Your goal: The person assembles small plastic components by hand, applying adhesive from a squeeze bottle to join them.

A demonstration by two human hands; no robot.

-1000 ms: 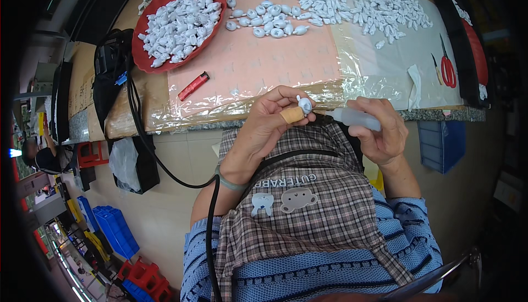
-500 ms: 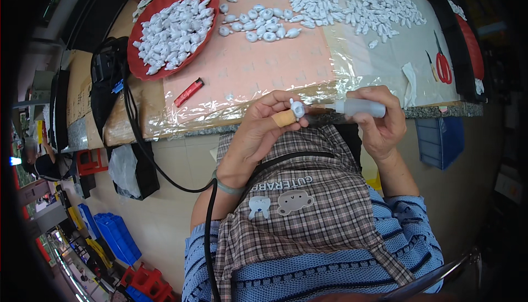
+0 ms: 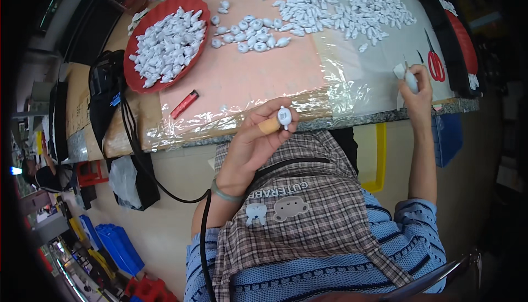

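Pinched in the fingertips of my left hand [image 3: 258, 134] is a small white rounded plastic piece [image 3: 284, 116], held up just off the table's near edge. A tan covering wraps one finger of that hand. Over the right part of the table, my right hand [image 3: 418, 93] grips a small translucent squeeze bottle [image 3: 411, 81] with a thin tip pointing away from me. A crumpled white tissue [image 3: 400, 72] lies right beside the bottle's tip; I cannot tell whether they touch.
A red scalloped plate [image 3: 131, 66] heaped with white pieces stands at left. Loose round pieces [image 3: 256, 35] and a wide pile of slim white parts [image 3: 341, 7] lie at the back. A red lighter [image 3: 184, 104] is near the front; red-handled scissors [image 3: 436, 66] lie at right.
My right hand has carried the bottle away from the white piece, out to the right by the tissue. My left hand still holds the piece, turned a little. The view has shifted slightly.
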